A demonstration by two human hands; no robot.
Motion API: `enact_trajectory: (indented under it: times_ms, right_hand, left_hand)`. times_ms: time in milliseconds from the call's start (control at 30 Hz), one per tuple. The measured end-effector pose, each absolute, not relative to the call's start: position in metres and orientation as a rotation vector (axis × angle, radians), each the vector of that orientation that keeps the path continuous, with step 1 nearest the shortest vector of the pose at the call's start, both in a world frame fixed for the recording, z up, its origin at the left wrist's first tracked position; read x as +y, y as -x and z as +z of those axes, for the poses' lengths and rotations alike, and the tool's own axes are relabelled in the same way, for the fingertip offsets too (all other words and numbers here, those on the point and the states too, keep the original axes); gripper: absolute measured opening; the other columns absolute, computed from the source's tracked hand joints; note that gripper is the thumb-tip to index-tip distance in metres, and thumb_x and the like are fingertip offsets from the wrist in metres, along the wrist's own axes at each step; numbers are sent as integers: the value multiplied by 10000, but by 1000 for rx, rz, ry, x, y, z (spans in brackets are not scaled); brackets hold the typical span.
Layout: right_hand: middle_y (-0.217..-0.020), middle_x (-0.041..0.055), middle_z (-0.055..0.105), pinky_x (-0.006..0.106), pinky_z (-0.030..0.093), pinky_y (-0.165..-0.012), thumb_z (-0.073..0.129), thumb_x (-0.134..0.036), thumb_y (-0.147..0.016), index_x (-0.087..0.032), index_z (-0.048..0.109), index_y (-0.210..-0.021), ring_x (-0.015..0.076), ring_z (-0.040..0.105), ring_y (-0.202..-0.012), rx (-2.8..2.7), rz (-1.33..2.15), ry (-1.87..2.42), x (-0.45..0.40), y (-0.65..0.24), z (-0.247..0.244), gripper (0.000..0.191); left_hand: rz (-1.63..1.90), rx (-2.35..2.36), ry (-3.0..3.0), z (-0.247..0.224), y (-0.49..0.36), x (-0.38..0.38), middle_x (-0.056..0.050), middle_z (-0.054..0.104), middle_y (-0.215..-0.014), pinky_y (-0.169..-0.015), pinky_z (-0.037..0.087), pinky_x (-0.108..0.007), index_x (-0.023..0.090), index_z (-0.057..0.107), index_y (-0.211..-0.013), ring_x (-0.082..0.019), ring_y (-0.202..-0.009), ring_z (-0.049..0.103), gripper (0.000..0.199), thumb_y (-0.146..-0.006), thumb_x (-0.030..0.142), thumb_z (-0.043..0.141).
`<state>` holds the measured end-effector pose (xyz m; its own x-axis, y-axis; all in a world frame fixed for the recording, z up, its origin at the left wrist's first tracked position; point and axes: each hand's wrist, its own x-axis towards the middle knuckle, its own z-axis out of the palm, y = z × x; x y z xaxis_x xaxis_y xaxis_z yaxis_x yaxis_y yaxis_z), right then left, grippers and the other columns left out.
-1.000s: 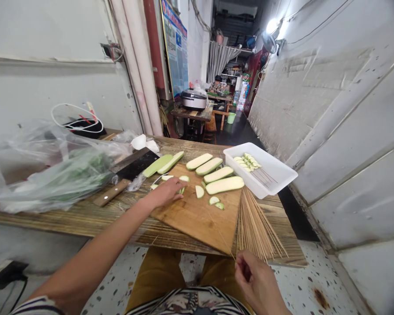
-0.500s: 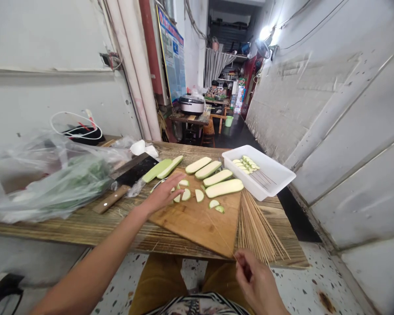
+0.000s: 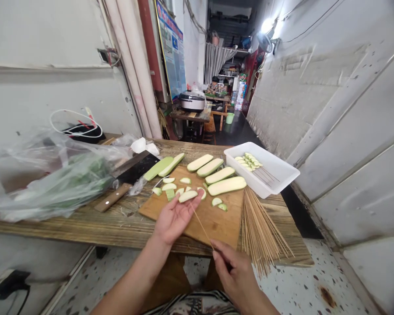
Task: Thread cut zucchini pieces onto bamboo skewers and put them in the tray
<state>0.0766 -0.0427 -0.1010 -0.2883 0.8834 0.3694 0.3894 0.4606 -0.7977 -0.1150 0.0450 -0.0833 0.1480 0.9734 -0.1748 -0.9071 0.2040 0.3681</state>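
My left hand (image 3: 174,218) lies palm up over the front of the wooden cutting board (image 3: 213,223), with a pale green zucchini slice (image 3: 188,196) resting across its fingers. My right hand (image 3: 234,273) pinches a thin bamboo skewer (image 3: 201,226) near its end, and the tip points at the slice without visibly touching it. Several long zucchini strips (image 3: 226,185) lie at the back of the board, and several small slices (image 3: 168,187) lie near my left fingers. A bundle of bamboo skewers (image 3: 261,229) fans out beside the board.
A cleaver (image 3: 134,170) with a wooden handle lies left of the board on the wooden table (image 3: 68,225). Greens fill a plastic bag (image 3: 52,179) further left. A white tray (image 3: 262,168) holds skewered slices at the back right. A wall runs along the right.
My left hand has turned palm up and lifted a slice off the board. My right hand has moved left with the skewer, bringing its tip closer to that slice.
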Motion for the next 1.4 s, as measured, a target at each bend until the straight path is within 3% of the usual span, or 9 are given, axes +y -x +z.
enact_trajectory:
  times_ms: [100, 200, 300, 500, 700, 1000, 1267, 1400]
  right_hand:
    - [-851, 72, 726, 243, 540, -748, 464, -167, -876, -157, 645, -1119, 165, 694, -787, -1921, 738, 1064, -45, -75, -97, 303]
    - [-956, 89, 723, 263, 529, -799, 471, -147, -872, -156, 628, -1162, 168, 694, -831, -1960, 720, 1061, -49, -79, -96, 329]
    - [-1017, 100, 712, 246, 539, -755, 472, -128, -874, -151, 599, -1205, 149, 697, -760, -1983, 692, 1041, -52, -82, -96, 355]
    - [-850, 59, 727, 247, 543, -684, 463, -142, -880, -194, 572, -1250, 150, 682, -666, -2014, 674, 1052, -52, -84, -97, 390]
    - [-830, 61, 721, 253, 546, -673, 456, -138, -880, -182, 573, -1247, 144, 663, -599, -2033, 669, 1042, -52, -84, -92, 388]
    - [-1097, 104, 684, 254, 549, -735, 472, -112, -869, -181, 566, -1252, 180, 693, -859, -2016, 652, 970, -52, -86, -94, 400]
    - [-939, 77, 725, 228, 550, -626, 462, -140, -875, -199, 597, -1219, 130, 663, -576, -1972, 616, 1025, -53, -82, -91, 375]
    - [-915, 81, 723, 210, 542, -595, 458, -161, -882, -191, 585, -1235, 136, 662, -601, -1964, 665, 1035, -52, -83, -93, 376]
  left_hand:
    - [1359, 440, -96, -75, 104, 32, -204, 569, -1238, -974, 452, -453, 65, 503, -1231, -268, -1206, 482, 402, -927, 232, 300]
    - [1421, 539, -105, -68, 101, 26, -209, 577, -1224, -966, 466, -413, 58, 500, -1219, -263, -1172, 516, 381, -921, 240, 348]
    - [1452, 611, -147, -63, 101, 23, -205, 583, -1216, -976, 462, -368, 54, 505, -1203, -247, -1157, 532, 352, -912, 205, 378]
    - [1430, 652, -167, -55, 101, 20, -185, 603, -1193, -980, 461, -370, 73, 534, -1168, -237, -1155, 536, 330, -910, 199, 370]
    - [1413, 660, -182, -51, 99, 19, -185, 618, -1169, -986, 454, -360, 71, 552, -1146, -233, -1162, 531, 330, -908, 204, 366]
    - [1412, 666, -175, -50, 98, 18, -185, 617, -1171, -983, 459, -357, 69, 549, -1145, -231, -1153, 538, 329, -909, 191, 355]
    - [1425, 669, -196, -51, 95, 18, -185, 625, -1157, -987, 453, -375, 59, 570, -1113, -241, -1138, 550, 307, -891, 164, 387]
    - [1484, 702, -310, -51, 94, 17, -190, 633, -1138, -979, 454, -398, 56, 595, -1064, -261, -1114, 566, 272, -876, 183, 444]
